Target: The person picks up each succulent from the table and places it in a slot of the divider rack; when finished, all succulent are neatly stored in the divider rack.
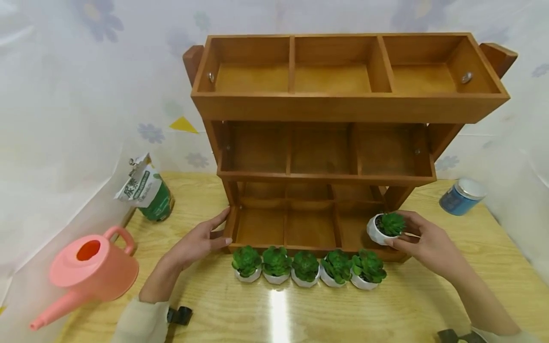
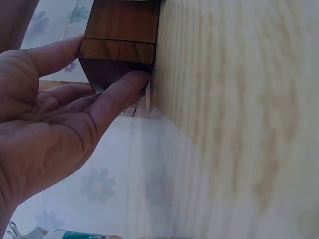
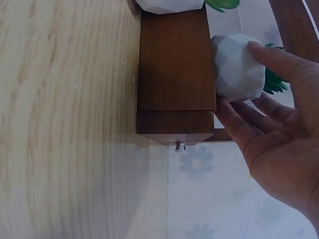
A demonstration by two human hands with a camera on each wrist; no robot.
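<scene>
A small succulent in a white faceted pot (image 1: 379, 230) is held in my right hand (image 1: 422, 240), thumb on one side of the pot and fingers on the other. The pot (image 3: 239, 67) is at the front right of the bottom tier, tilted in the head view. My left hand (image 1: 199, 240) grips the left end of that tier on the three-tier wooden shelf (image 1: 343, 110). Its thumb and index finger span the end of the wooden box (image 2: 119, 50). Several potted succulents (image 1: 305, 267) stand in a row along the shelf's front.
A pink watering can (image 1: 96, 271) stands at the left, with a green and white clipped bag (image 1: 150, 193) behind it. Right of the shelf is a blue jar with a silvery lid (image 1: 462, 196). Patterned sheeting (image 1: 107, 95) covers the wall behind.
</scene>
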